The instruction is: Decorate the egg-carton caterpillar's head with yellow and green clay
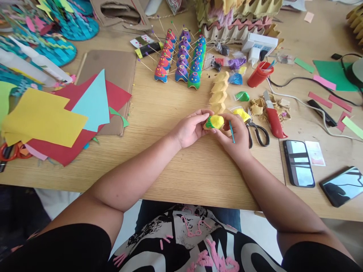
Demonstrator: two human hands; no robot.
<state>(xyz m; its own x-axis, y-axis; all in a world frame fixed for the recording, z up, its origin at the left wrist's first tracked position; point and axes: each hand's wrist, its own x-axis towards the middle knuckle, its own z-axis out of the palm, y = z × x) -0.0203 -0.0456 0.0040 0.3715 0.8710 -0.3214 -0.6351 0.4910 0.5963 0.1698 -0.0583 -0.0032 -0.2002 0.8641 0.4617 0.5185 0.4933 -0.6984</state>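
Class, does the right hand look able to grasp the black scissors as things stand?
Probably yes: the black scissors lie beside the right hand, handles uncovered, though the blue stick it holds might hamper its grip.

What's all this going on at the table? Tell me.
A person has a small yellow-and-green piece between both hands, the left hand on its green side and the right hand at the yellow part, with a thin blue stick also in the right. Just beyond lies a strip of bare egg carton. Farther off stand three rows of decorated, pin-studded carton figures.
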